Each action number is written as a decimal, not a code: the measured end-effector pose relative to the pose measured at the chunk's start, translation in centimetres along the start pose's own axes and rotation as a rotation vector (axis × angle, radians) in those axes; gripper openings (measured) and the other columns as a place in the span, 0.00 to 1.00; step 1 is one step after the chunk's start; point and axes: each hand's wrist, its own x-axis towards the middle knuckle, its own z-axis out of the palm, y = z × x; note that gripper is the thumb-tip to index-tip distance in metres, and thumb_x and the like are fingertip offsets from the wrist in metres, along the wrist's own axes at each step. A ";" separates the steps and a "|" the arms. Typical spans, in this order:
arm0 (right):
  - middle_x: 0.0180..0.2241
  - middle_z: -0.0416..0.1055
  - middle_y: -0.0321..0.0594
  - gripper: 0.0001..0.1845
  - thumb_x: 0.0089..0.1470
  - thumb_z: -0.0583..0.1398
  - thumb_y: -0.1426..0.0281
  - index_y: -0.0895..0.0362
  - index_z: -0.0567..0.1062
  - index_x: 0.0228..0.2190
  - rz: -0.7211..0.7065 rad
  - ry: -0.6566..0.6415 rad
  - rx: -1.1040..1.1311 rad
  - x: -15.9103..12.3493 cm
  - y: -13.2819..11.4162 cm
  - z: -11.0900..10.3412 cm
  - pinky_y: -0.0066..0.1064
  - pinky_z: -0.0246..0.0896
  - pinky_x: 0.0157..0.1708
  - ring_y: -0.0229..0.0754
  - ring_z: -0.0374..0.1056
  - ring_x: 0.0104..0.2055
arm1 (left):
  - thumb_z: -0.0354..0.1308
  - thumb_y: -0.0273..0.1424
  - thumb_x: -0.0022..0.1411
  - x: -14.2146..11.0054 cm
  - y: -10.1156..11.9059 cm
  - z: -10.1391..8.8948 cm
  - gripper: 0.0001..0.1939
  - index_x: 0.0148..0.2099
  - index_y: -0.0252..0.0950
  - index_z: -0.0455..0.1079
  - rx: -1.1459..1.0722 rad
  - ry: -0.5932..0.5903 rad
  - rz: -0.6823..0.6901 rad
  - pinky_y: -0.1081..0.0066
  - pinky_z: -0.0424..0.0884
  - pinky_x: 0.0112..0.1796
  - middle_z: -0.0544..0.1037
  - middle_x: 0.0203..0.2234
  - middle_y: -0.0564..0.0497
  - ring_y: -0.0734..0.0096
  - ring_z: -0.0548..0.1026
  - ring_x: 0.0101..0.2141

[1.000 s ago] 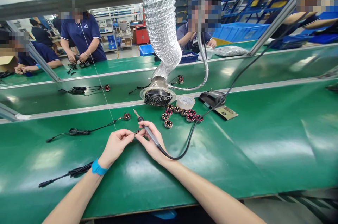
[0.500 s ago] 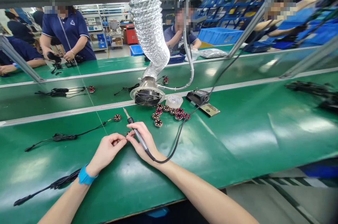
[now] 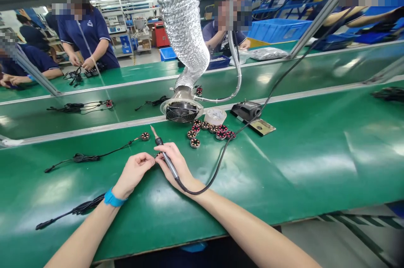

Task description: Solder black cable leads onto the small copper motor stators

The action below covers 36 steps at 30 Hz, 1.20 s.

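My right hand grips a soldering iron, its bare tip pointing up and away from me. Below the iron, a small dark round part, mostly hidden, sits at the right fingertips. My left hand, with a blue band at its wrist, is closed in a pinch close to that part; what lies between its fingers cannot be made out. A black cable bundle runs toward the left wrist. Farther left, another black cable ends at a round copper-wound motor stator.
Several motor stators lie beyond my right hand, near a tape roll and a soldering iron stand. A fume extractor duct hangs above the green bench. The iron's cord crosses rightward. Co-workers sit or stand opposite.
The view has shifted slightly, so the bench and both hands appear a little farther right. My hands keep nearly the same pose, the iron still in the right one.
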 end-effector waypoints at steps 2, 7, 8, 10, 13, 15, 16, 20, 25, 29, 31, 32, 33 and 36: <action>0.44 0.63 0.40 0.18 0.59 0.56 0.77 0.50 0.71 0.49 0.002 0.014 -0.017 0.2 0.0 -0.1 0.29 0.69 0.43 0.34 0.70 0.35 | 0.62 0.39 0.53 0.4 -0.3 0.0 0.13 0.30 0.33 0.72 0.015 0.061 0.023 0.74 0.52 0.24 0.68 0.20 0.56 0.78 0.58 0.21; 0.41 0.70 0.41 0.14 0.63 0.56 0.69 0.52 0.73 0.49 0.123 0.148 -0.052 1.1 -0.2 -1.6 0.31 0.68 0.43 0.38 0.71 0.37 | 0.62 0.37 0.50 1.6 -1.0 -0.4 0.11 0.29 0.33 0.73 -0.003 0.153 -0.002 0.73 0.52 0.23 0.68 0.18 0.56 0.78 0.57 0.19; 0.38 0.71 0.40 0.13 0.63 0.56 0.67 0.53 0.74 0.48 0.160 0.178 -0.047 1.3 -0.3 -1.9 0.31 0.68 0.41 0.39 0.71 0.37 | 0.62 0.37 0.49 1.8 -1.0 -0.5 0.11 0.29 0.33 0.73 -0.014 0.153 -0.014 0.73 0.51 0.23 0.68 0.17 0.56 0.79 0.56 0.19; 0.32 0.71 0.39 0.12 0.63 0.56 0.64 0.55 0.75 0.43 0.210 0.235 -0.020 1.5 -0.2 -2.4 0.30 0.67 0.36 0.40 0.70 0.34 | 0.62 0.37 0.48 2.0 -1.1 -0.6 0.11 0.29 0.33 0.73 -0.024 0.150 -0.034 0.74 0.50 0.23 0.66 0.16 0.57 0.79 0.56 0.18; 0.25 0.69 0.37 0.14 0.63 0.54 0.61 0.56 0.75 0.34 0.217 0.264 0.023 1.5 0.0 -2.5 0.29 0.65 0.29 0.40 0.69 0.30 | 0.61 0.37 0.47 2.0 -1.0 -0.5 0.11 0.29 0.33 0.73 -0.015 0.145 -0.053 0.74 0.50 0.23 0.65 0.15 0.58 0.79 0.55 0.18; 0.22 0.67 0.36 0.15 0.63 0.54 0.61 0.56 0.74 0.31 0.198 0.252 0.038 1.3 0.0 -2.4 0.28 0.63 0.26 0.40 0.68 0.28 | 0.61 0.36 0.48 2.0 -1.0 -0.4 0.11 0.29 0.33 0.73 -0.007 0.140 -0.060 0.74 0.49 0.23 0.65 0.15 0.58 0.79 0.55 0.18; 0.21 0.66 0.35 0.15 0.63 0.53 0.61 0.56 0.74 0.30 0.191 0.243 0.037 1.2 0.0 -2.4 0.28 0.62 0.26 0.40 0.68 0.27 | 0.61 0.36 0.48 2.0 -1.0 -0.4 0.11 0.29 0.33 0.73 -0.004 0.138 -0.063 0.74 0.49 0.22 0.65 0.15 0.58 0.79 0.55 0.18; 0.19 0.65 0.34 0.15 0.62 0.53 0.63 0.56 0.74 0.28 0.162 0.208 0.015 0.8 -0.2 -2.3 0.29 0.62 0.25 0.39 0.66 0.25 | 0.61 0.36 0.48 2.1 -1.1 -0.4 0.10 0.29 0.33 0.73 0.000 0.142 -0.061 0.74 0.50 0.22 0.66 0.15 0.58 0.79 0.55 0.18; 0.20 0.65 0.34 0.14 0.62 0.53 0.65 0.56 0.73 0.28 0.150 0.180 0.002 0.6 -0.2 -2.3 0.29 0.61 0.26 0.39 0.66 0.25 | 0.61 0.36 0.49 2.1 -1.1 -0.3 0.10 0.28 0.33 0.72 -0.010 0.141 -0.059 0.74 0.50 0.23 0.65 0.16 0.58 0.80 0.55 0.19; 0.19 0.65 0.34 0.14 0.62 0.53 0.65 0.56 0.74 0.28 0.173 0.167 0.000 0.6 -0.2 -2.2 0.29 0.60 0.25 0.38 0.65 0.24 | 0.61 0.37 0.50 2.0 -1.4 -0.4 0.11 0.28 0.33 0.72 0.002 0.142 -0.053 0.74 0.49 0.23 0.65 0.16 0.58 0.79 0.55 0.19; 0.18 0.64 0.33 0.15 0.62 0.53 0.64 0.56 0.74 0.28 0.184 0.163 -0.002 0.6 -0.3 -2.1 0.28 0.60 0.24 0.38 0.65 0.23 | 0.61 0.38 0.50 2.0 -1.5 -0.4 0.11 0.29 0.33 0.73 0.010 0.141 -0.045 0.74 0.49 0.23 0.65 0.16 0.58 0.79 0.55 0.19; 0.18 0.64 0.33 0.15 0.62 0.53 0.64 0.56 0.74 0.28 0.188 0.165 -0.001 0.6 -0.3 -2.1 0.28 0.59 0.24 0.38 0.64 0.23 | 0.61 0.38 0.50 2.0 -1.6 -0.4 0.12 0.29 0.33 0.73 0.012 0.141 -0.040 0.74 0.49 0.23 0.65 0.16 0.58 0.79 0.55 0.19; 0.18 0.64 0.33 0.15 0.62 0.53 0.64 0.56 0.74 0.28 0.193 0.168 0.003 0.6 -0.3 -2.1 0.28 0.59 0.23 0.38 0.64 0.22 | 0.61 0.38 0.50 2.0 -1.6 -0.4 0.12 0.29 0.33 0.73 0.014 0.141 -0.038 0.74 0.50 0.23 0.65 0.16 0.57 0.79 0.56 0.19; 0.16 0.63 0.32 0.16 0.62 0.53 0.62 0.56 0.74 0.29 0.216 0.199 0.033 0.6 -0.4 -2.2 0.27 0.57 0.20 0.36 0.62 0.19 | 0.61 0.38 0.50 2.0 -1.5 -0.4 0.12 0.30 0.33 0.73 0.015 0.139 -0.039 0.74 0.50 0.23 0.66 0.16 0.57 0.78 0.56 0.19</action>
